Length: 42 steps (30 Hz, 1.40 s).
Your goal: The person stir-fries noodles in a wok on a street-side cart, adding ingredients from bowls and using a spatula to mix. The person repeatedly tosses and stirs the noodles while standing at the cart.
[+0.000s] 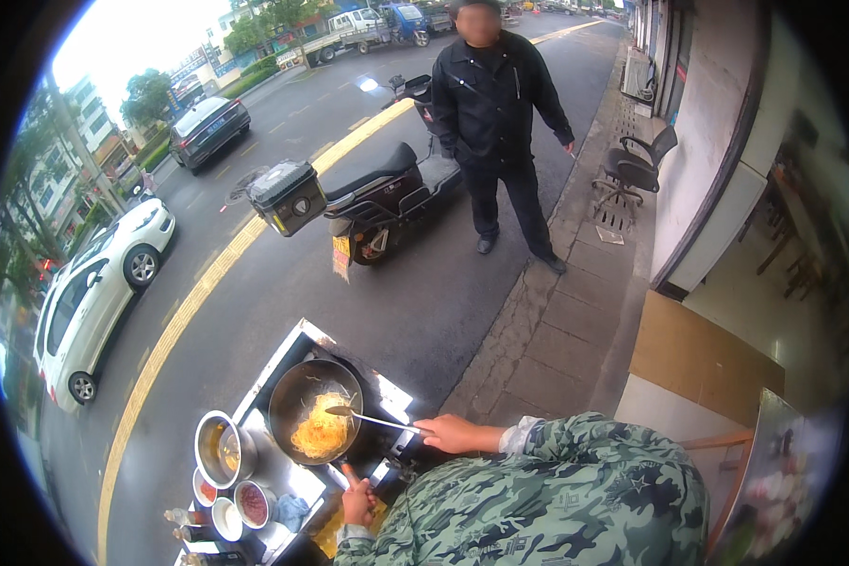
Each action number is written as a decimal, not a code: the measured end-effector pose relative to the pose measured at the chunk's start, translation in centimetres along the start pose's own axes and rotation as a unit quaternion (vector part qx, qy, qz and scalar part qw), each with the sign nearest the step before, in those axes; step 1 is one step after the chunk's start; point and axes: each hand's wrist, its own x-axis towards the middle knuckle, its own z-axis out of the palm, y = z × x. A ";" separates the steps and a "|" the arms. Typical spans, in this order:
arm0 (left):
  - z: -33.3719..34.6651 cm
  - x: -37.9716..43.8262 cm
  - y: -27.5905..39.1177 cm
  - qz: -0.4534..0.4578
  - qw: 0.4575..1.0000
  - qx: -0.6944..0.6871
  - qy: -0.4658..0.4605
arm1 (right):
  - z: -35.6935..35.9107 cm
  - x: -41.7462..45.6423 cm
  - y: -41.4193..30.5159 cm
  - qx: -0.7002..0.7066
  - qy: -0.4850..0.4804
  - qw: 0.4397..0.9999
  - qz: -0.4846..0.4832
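Note:
A dark wok (291, 393) sits on a metal cooking stand (298, 480), with a heap of yellow noodles (321, 433) inside. My left hand (359, 504) is closed around the wok's wooden handle (348, 472). In my right hand (454, 433) is the long metal shaft of a cooking ladle or spatula (382, 422), its head over the upper part of the noodles. Whether that head touches them I cannot tell. Left of the wok stands a steel pot (244, 453) with yellowish liquid and a utensil in it.
Several bowls, one with reddish contents (252, 505), a blue cloth (293, 512) and bottles (184, 518) crowd the stand's left. Beyond it are a parked scooter (389, 187) and a standing person in dark clothes (499, 106). An office chair (637, 166) stands by the wall; cars line the road.

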 end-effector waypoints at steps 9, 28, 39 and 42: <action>-0.2 0.1 -0.3 -0.004 1.000 0.011 0.002 | 1.2 -1.0 1.9 -0.018 -0.028 0.999 0.023; -0.5 0.5 -0.5 -0.005 1.000 -0.004 0.006 | 0.3 -1.2 2.2 -0.068 -0.053 0.996 0.026; -1.4 1.5 -0.3 -0.033 0.999 0.008 -0.031 | 0.5 -1.3 2.7 -0.063 -0.046 0.996 0.031; -1.4 1.7 0.8 -0.068 0.996 0.008 -0.048 | -0.5 -0.9 1.9 -0.066 -0.068 0.994 0.052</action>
